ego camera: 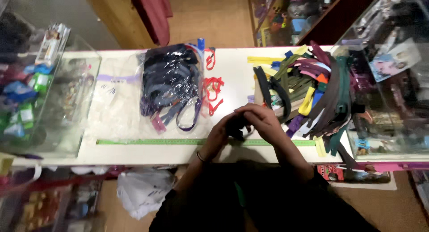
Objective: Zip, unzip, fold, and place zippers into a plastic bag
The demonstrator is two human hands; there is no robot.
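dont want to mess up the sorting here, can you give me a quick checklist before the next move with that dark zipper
1. Both hands on the dark zipper: ok, left hand and right hand meet over it.
2. Zipper over the green measuring tape: ok.
3. Grip detail: cannot tell, fingers hide it.
4. Loose zipper pile within reach: ok, by the right hand.
5. Bagged zippers apart from the hands: ok.

A white counter [241, 75] carries a bright green measuring strip [156, 142] along its near edge. A clear plastic bag [172, 82] shows navy, grey and purple zippers, with red zippers [213, 87] beside it. The loose zipper pile [308, 87] mixes yellow, olive, maroon, pink, orange, blue, dark green and black. A dark zipper [237, 130] sits between the hands.
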